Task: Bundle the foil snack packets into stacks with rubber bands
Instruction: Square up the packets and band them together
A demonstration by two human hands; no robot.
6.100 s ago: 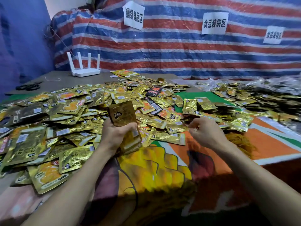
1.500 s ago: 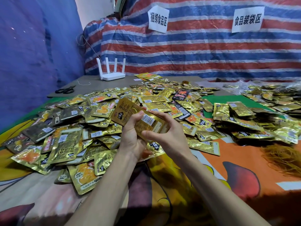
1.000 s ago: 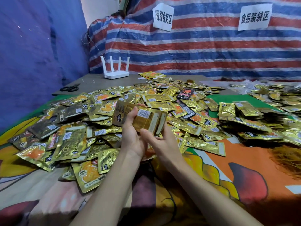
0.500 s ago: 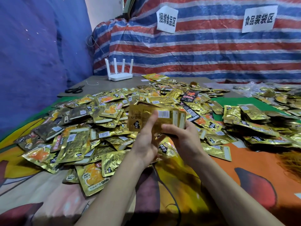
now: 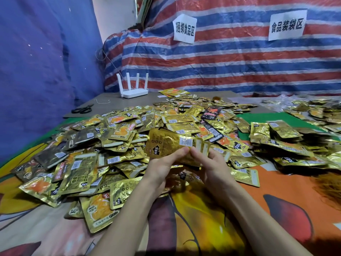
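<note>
Striped tarp point(image 5: 230, 71) backs room; printed cloth point(image 5: 276, 209) covers table, white router point(image 5: 133, 89) and scissors point(image 5: 82, 109) at far left. Loose gold packets point(image 5: 110, 145) heaped across cloth. Your left hand point(image 5: 162, 167) and right hand point(image 5: 212, 169) both grip packet stack point(image 5: 171, 143) by its lower edge, just above heap.

Two hands point(image 5: 162, 169) point(image 5: 215, 169), one router point(image 5: 133, 90), one pair of scissors point(image 5: 82, 109), two signs point(image 5: 184, 28) point(image 5: 287, 25), uncountably many packets point(image 5: 118, 130)
</note>
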